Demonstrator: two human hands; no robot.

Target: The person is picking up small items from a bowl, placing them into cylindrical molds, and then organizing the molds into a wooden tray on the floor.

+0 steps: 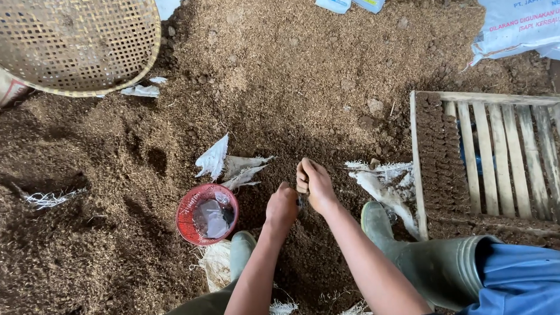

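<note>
Soil (277, 82), brown and crumbly, covers the whole floor below us, paler and drier toward the top of the view and darker where our hands work. Our left hand (281, 208) is curled into a loose fist, knuckles up, pressed down at the dark soil; what it grips, if anything, we cannot tell. Our right hand (316, 184) sits just beside it, touching or nearly so, fingers bent tight around a small dark thing (301, 201) that peeks out between the two hands; its kind is too hidden to make out. Both hands meet between our green rubber boots, the left boot (241, 250) and the right boot (416, 255).

Near the left hand lies a small red basket (188, 209) with greyish plastic inside it. Scraps of torn white sacking (214, 157) lie just above the basket, and more shreds lie by the right boot. To the right stands a wooden slatted tray (510, 97); its left part is packed with rows of small dark soil blocks (440, 157), while the remaining slats are bare. At the upper left a round woven bamboo sieve (67, 41) rests on the soil. White printed sacks (525, 14) lie at the upper right, well apart from our hands.
</note>
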